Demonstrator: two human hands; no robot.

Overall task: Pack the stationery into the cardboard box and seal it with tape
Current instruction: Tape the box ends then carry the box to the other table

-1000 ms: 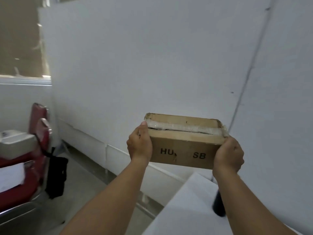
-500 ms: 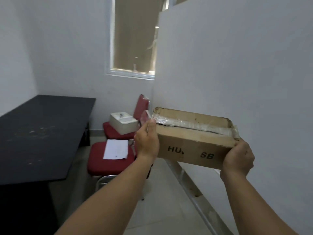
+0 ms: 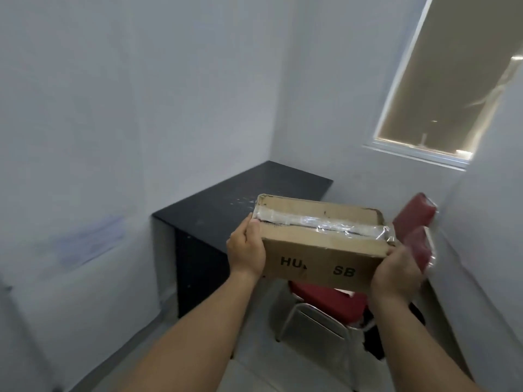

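Note:
A brown cardboard box [image 3: 319, 258] with black letters on its near side is held in the air at chest height. Its flaps are down, and a strip of clear tape [image 3: 325, 223] runs along the top seam and over the right end. My left hand [image 3: 246, 250] grips the box's left end, thumb on the top edge. My right hand [image 3: 394, 274] grips the lower right corner. Whatever is inside the box is hidden.
A black table [image 3: 226, 205] stands in the corner behind the box, against white walls. Red chairs [image 3: 414, 222] with metal legs stand below and right of the box. A window [image 3: 450, 80] is at upper right. Grey floor lies below my arms.
The view has swung left, from a white wall to the corner with the black table. Both hands keep the same grip on the box, which has tilted slightly.

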